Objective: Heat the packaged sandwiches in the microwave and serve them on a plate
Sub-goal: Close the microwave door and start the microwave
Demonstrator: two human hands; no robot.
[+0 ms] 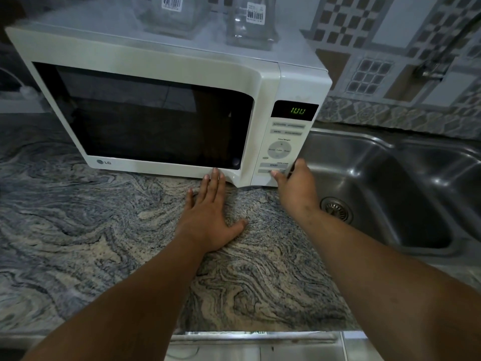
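The right hand (296,188) reaches to the foot of the microwave's control panel (283,149), a fingertip pressed on a button just under the one marked START, the thumb lying along the panel's right edge and the other fingers curled in; it holds nothing. The left hand (210,217) lies flat on the counter (104,230), fingers straight and spread, their tips touching the lower edge of the door (145,118) near its right corner.

The microwave (169,105) is white and stands on the swirled stone counter with its door closed. Its window is dark, so whether the sandwiches are inside cannot be told. The green display (297,110) reads something like 100.

Two clear glass containers (247,24) with barcode labels stand on top of the microwave. To the right, just beside it, a steel sink (390,178) is set in the counter, with a drain (335,208) in its near basin. Patterned tiles (377,48) cover the wall behind.
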